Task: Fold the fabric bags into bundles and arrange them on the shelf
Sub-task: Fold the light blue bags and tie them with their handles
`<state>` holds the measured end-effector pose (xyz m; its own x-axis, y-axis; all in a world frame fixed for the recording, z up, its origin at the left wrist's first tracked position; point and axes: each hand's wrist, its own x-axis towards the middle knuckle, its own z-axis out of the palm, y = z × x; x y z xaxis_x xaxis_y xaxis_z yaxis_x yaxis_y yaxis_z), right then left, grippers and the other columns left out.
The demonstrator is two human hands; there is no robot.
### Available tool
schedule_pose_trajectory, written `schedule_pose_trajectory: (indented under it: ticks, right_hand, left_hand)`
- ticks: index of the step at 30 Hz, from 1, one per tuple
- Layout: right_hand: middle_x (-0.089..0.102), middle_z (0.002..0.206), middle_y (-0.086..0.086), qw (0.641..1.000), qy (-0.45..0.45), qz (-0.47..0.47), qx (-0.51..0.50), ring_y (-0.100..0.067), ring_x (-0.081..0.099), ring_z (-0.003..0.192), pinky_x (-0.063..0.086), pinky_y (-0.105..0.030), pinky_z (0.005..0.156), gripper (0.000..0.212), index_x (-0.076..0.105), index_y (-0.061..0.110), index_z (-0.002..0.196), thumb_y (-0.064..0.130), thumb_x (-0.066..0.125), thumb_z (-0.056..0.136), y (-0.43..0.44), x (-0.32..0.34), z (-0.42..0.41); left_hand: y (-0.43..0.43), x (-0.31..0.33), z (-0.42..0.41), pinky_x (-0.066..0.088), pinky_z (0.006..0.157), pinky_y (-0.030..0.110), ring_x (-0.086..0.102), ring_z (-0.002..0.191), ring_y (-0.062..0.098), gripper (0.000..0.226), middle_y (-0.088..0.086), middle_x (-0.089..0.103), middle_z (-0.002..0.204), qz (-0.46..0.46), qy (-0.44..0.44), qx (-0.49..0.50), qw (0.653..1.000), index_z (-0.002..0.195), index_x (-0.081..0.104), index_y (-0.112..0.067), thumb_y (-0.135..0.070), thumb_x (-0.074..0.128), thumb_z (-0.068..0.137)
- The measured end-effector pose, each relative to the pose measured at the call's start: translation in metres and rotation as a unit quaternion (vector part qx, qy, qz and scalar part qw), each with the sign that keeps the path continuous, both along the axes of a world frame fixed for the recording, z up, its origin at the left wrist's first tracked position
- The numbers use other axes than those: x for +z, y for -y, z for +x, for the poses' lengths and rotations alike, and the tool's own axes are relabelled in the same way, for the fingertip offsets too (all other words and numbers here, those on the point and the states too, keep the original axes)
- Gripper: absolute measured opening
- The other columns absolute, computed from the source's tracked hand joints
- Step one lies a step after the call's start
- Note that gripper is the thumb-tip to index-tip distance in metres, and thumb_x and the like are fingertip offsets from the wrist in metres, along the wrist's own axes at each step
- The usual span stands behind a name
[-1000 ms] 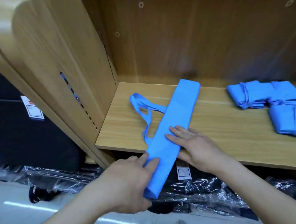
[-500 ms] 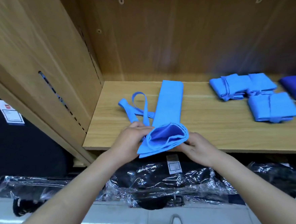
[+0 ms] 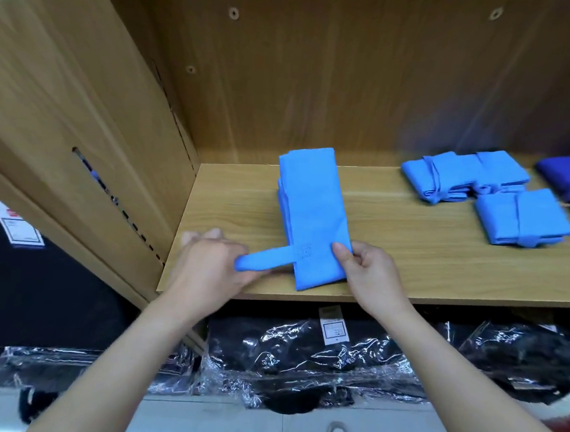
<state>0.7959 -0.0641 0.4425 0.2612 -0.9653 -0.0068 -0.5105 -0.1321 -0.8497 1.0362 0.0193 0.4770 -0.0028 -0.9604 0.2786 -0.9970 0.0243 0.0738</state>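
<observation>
The folded blue bag (image 3: 311,204) is laid on the shelf (image 3: 424,273), its near corner pinched between the right hand's (image 3: 370,275) thumb and fingers. Its strap (image 3: 263,263) is clamped in the curled left hand (image 3: 212,264). Wrapping is judged not yet done. 2 tied bundles (image 3: 523,217) are seen well right of the fingers.

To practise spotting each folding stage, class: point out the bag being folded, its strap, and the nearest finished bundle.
bag (image 3: 313,201): head view, middle of its flat top layer.
strap (image 3: 268,264): head view, midway along its free stretch.
finished bundle (image 3: 496,215): head view, panel left of its tie band.
</observation>
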Motion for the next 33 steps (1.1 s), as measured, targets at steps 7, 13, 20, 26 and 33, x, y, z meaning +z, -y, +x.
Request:
schedule_pose_trajectory:
  ticks: [7, 13, 20, 26, 33]
  right_hand:
    - [0.060, 0.061, -0.004, 0.994, -0.095, -0.032, -0.032, -0.030, 0.057, 0.068, 0.044, -0.039, 0.061, 0.049, 0.062, 0.006, 0.081, 0.049, 0.044, 0.098, 0.002, 0.005, 0.008]
    - [0.062, 0.071, -0.010, 0.983, -0.154, -0.079, -0.059, -0.037, 0.058, 0.079, 0.033, -0.037, 0.061, 0.032, 0.054, 0.012, 0.082, 0.039, 0.048, 0.099, 0.000, 0.011, 0.019]
    - [0.059, 0.081, -0.005, 0.984, -0.139, -0.081, -0.071, -0.036, 0.061, 0.085, 0.037, -0.036, 0.065, 0.022, 0.056, 0.014, 0.111, 0.024, 0.058, 0.091, -0.006, 0.012, 0.026]
    - [0.053, 0.129, -0.014, 0.968, -0.231, -0.099, 0.006, -0.036, 0.047, 0.118, 0.037, -0.039, 0.098, 0.052, 0.042, 0.010, 0.137, 0.024, 0.060, 0.091, 0.007, 0.015, 0.027]
    - [0.071, 0.104, -0.009, 0.979, -0.168, 0.104, 0.059, -0.026, 0.066, 0.097, 0.051, -0.033, 0.078, 0.026, 0.066, 0.013, 0.104, 0.017, 0.072, 0.079, 0.036, 0.030, 0.033]
  left_hand:
    - [-0.031, 0.036, 0.018, 0.036, 0.098, 0.037, 0.049, 0.118, 0.015, 0.070, -0.011, 0.059, 0.117, 0.197, 0.043, 0.070, 0.977, 0.124, 0.054, -0.037, -0.080, 0.054, 0.069]
    - [-0.003, 0.015, -0.057, 0.048, 0.100, 0.044, 0.050, 0.129, 0.029, 0.054, 0.007, 0.053, 0.140, 0.036, -0.042, -0.090, 0.994, 0.129, 0.058, -0.018, -0.048, 0.037, 0.089]
    - [0.023, -0.034, -0.073, 0.021, 0.119, 0.035, 0.008, 0.150, 0.018, 0.088, 0.003, 0.012, 0.163, 0.142, -0.075, -0.063, 0.985, 0.154, 0.024, -0.028, -0.073, -0.006, 0.085]
    - [0.028, -0.021, -0.071, 0.025, 0.116, 0.036, 0.008, 0.149, 0.016, 0.084, -0.003, 0.012, 0.163, 0.180, -0.052, -0.071, 0.980, 0.152, 0.023, -0.032, -0.071, -0.001, 0.081]
    - [0.017, -0.020, -0.065, 0.031, 0.111, 0.030, 0.036, 0.136, 0.023, 0.055, -0.002, 0.028, 0.154, 0.119, -0.183, -0.101, 0.971, 0.147, 0.037, -0.020, -0.038, 0.051, 0.097]
